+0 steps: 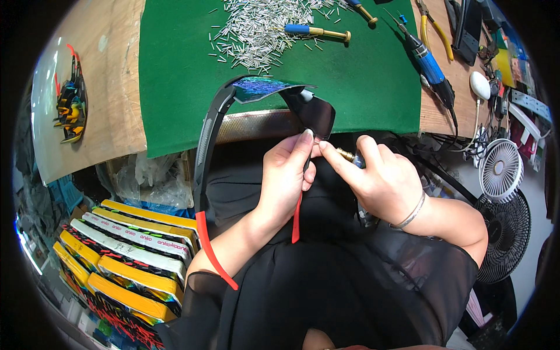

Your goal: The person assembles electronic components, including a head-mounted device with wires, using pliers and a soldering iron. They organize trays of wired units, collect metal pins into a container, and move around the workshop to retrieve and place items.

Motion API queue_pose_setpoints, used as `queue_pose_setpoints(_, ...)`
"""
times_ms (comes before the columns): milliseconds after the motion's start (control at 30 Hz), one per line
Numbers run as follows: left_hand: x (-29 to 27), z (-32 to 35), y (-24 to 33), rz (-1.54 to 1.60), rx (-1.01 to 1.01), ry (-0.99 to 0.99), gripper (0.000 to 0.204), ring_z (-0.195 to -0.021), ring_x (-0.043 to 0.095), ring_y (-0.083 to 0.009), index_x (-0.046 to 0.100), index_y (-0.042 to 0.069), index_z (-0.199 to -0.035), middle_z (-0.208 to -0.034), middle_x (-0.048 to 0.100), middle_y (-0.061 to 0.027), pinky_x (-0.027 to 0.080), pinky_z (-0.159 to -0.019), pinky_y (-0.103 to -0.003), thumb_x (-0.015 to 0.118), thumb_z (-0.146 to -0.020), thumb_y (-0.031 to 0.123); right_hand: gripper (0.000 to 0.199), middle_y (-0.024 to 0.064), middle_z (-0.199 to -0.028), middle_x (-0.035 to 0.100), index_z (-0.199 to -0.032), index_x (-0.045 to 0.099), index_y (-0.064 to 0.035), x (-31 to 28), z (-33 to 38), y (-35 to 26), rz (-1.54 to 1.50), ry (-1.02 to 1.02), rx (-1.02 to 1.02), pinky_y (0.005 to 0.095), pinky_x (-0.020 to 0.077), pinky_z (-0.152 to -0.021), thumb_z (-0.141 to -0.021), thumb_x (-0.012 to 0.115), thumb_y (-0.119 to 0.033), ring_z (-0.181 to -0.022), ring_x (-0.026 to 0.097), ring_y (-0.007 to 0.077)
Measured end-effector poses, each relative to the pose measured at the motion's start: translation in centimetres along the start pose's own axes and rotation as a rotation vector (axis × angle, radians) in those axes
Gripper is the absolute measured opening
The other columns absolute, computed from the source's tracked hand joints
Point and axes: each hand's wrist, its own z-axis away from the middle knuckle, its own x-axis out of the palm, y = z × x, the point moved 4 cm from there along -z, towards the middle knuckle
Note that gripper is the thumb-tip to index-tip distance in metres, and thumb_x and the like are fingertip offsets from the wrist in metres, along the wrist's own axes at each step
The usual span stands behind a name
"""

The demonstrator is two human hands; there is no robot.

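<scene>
— At 12 o'clock, the sunglasses (256, 86): grip state?
— Left hand (284, 169) pinches one temple (297, 217) beside the lens (322, 116); right hand (382, 181) clasps a brass-ended tool (346, 155).
— Step?
— Apparently temple fitting; next move probably calls for steady alignment.

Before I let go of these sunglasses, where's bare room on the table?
On the green mat: left of the metal pins, and right, between the sunglasses and electric screwdriver. Pins and hand screwdrivers crowd its far middle; pliers and a black device crowd the right wood.

Lettering: pink (147, 239), repeated | on: white strip (135, 234) | among: yellow-edged stack (140, 277)
</scene>
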Motion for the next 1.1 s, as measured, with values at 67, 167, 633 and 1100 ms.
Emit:
queue_pose_setpoints(67, 0.1, 0.0, -0.1, 0.005, 0.014, 0.008, 0.027, -0.043, 0.038, -0.0022, 0.052, 0.002, -0.082, -0.066, 0.050, 0.0012, 0.028, -0.035, -0.015, 0.045, -0.087, 0.027, 0.039, 0.0034, -0.071, 0.041, -0.107, 0.053, -0.0200, 0.0, -0.1, -0.1, 0.034, 0.013, 0.001, 0.0216, 0.0384, -0.038, -0.068, 0.050, -0.014, -0.050, 0.041, 0.0132)
queue_pose_setpoints(167, 0.1, -0.1, -0.4, 0.014, 0.024, 0.007, 0.028, -0.043, 0.038, -0.0021, 0.052, 0.001, -0.082, -0.065, 0.050, 0.0011, 0.028, -0.035, -0.015, 0.044, -0.087, 0.028, 0.037, 0.0035, -0.072, 0.042, -0.106, 0.054, -0.0194, 0.3, 0.1, -0.3, 0.070, 0.045, 0.013, 0.0213, 0.0374, -0.037, -0.069, 0.050, -0.015, -0.050, 0.040, 0.0128)
queue_pose_setpoints(633, 0.1, -0.2, -0.3, -0.019, 0.030, 0.005, 0.029, -0.044, 0.039, -0.0029, 0.054, -0.001, -0.084, -0.071, 0.055, -0.0027, 0.028, -0.036, -0.015, 0.044, -0.087, 0.026, 0.035, 0.0031, -0.072, 0.044, -0.105, 0.054, -0.0177, 0.2, -0.1, -0.3, 0.087, 0.064, 0.002, 0.0208, 0.0380, -0.038, -0.070, 0.050, -0.016, -0.050, 0.042, 0.0121)
queue_pose_setpoints(1100, -0.2, -0.2, 0.0, -0.041, 0.001, -0.001, 0.029, -0.043, 0.038, -0.0034, 0.056, -0.001, -0.081, -0.069, 0.057, -0.0042, 0.028, -0.036, -0.017, 0.044, -0.087, 0.024, 0.032, 0.0051, -0.063, 0.045, -0.105, 0.050, -0.0122, 0.5, -1.0, 1.1, -0.092, 0.003, -0.074, 0.0246, 0.0419, -0.039, -0.073, 0.049, -0.016, -0.046, 0.049, 0.0142)
